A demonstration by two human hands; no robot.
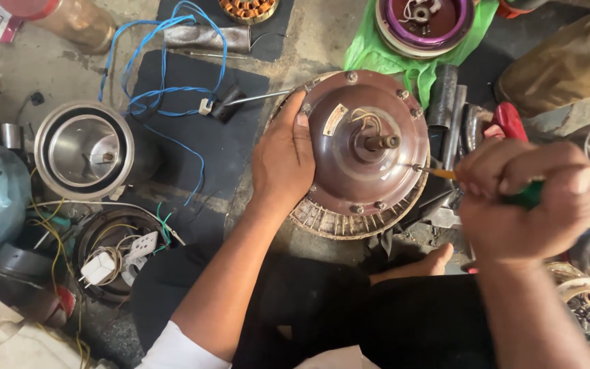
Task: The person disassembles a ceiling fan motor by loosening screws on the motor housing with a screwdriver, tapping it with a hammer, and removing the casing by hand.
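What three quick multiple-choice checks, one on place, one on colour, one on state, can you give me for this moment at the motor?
1. Where does the left hand rest?
A. On the motor's left rim
B. On the steel bowl
C. On the blue wire

2. What colour is the screwdriver handle in the right hand?
A. Blue
B. Green
C. White

3. How is the brown motor lying?
A. Cover off, windings bare
B. Standing on edge
C. Flat, shaft pointing up

Answers: 1 A, the palm lies flat over the left edge of the cover. 2 B, green shows between the closed fingers. 3 C, the round cover faces the camera with the shaft at its centre.
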